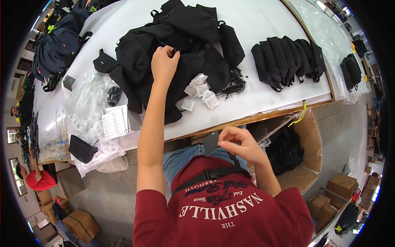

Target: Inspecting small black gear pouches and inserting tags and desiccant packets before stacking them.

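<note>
I see left hand [163,61] fingers pinching dark strip among black pouches [138,51] heaped on counter [242,109]; right hand [238,142] fingers grip dark card [211,144] near waist. Step looks like tagging; next move likely calls for bringing strip and card together.

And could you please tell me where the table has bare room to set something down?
Bare white tabletop shows behind the row of black pouches, and between that row and the wooden edge. It's crowded in the middle, with piled black bags, and left, with clear plastic.
</note>
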A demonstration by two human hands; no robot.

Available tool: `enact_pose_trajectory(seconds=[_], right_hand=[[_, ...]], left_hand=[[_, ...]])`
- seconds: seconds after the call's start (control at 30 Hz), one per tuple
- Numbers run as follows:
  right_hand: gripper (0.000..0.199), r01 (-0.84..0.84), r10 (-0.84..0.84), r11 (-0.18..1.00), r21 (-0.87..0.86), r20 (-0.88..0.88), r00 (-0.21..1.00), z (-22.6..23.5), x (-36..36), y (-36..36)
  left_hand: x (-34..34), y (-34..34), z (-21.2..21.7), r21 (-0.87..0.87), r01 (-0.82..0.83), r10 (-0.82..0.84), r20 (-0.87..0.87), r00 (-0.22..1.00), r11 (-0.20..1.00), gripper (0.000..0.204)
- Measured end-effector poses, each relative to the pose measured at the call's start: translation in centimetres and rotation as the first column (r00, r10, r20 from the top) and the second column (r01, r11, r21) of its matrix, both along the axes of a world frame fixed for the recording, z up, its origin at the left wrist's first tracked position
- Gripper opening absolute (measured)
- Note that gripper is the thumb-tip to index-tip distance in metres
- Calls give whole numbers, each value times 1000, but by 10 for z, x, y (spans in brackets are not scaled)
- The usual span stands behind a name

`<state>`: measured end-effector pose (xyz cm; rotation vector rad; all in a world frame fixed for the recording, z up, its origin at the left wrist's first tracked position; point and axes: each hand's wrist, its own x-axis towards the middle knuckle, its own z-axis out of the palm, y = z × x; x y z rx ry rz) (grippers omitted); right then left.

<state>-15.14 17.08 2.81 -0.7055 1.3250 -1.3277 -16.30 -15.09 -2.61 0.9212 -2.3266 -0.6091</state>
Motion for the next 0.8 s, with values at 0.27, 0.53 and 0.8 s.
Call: enact_pose_trajectory(seconds=[0.27, 0.53, 0.8], right_hand=[[10, 99, -99, 995, -2, -39, 994, 4, -17, -13], [6, 51, -106, 990, -135, -444, 890, 17, 2, -62], [9, -208, -17, 934, -290, -617, 787, 18, 33, -76]], left_hand=[[98, 89, 74, 194, 346, -251, -390, 886, 918, 17], [183, 137, 87, 189, 364, -288, -338, 896, 912, 27], [218, 155, 97, 292, -1, 37, -116, 993, 956, 16]])
